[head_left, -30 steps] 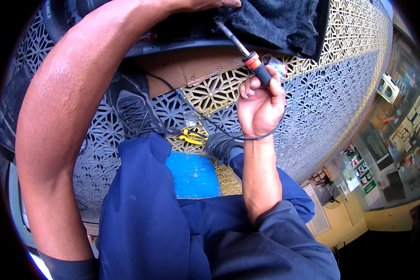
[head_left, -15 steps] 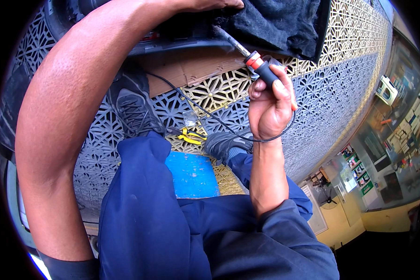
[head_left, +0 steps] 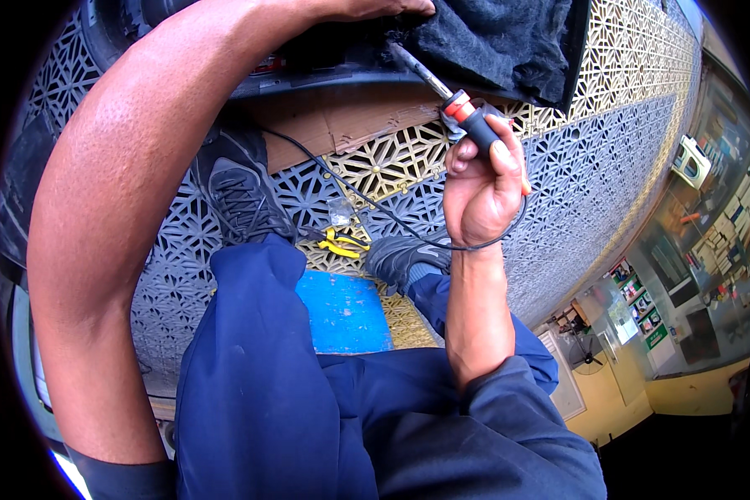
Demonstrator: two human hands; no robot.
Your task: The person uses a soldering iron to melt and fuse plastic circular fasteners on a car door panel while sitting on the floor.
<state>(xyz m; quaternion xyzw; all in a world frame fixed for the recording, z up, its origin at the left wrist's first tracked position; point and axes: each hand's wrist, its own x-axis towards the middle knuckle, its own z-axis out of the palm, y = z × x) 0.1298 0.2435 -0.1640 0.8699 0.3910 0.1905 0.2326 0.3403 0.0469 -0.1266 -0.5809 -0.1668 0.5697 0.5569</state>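
My right hand (head_left: 485,185) is closed around the black and red handle of a soldering iron (head_left: 468,118). Its metal shaft slants up and left, and the tip meets the dark edge of a black panel (head_left: 342,81) beside a crumpled black fabric lining (head_left: 496,42). A black cord runs from the iron past my wrist and over the floor toward my left shoe. At the top edge, my left hand (head_left: 383,7) reaches over the panel next to the fabric. Most of its fingers are cut off by the picture, so their grip does not show.
Yellow-handled pliers (head_left: 340,243) and a small clear plastic bag (head_left: 339,211) lie on the lattice floor tiles between my shoes. Brown cardboard (head_left: 308,125) lies under the panel. A blue board (head_left: 342,312) is below my knees. Shelves and a fan (head_left: 587,354) stand far right.
My right hand has shifted the soldering iron slightly, its tip now a little farther right and up along the panel edge. The left arm has stayed in place.
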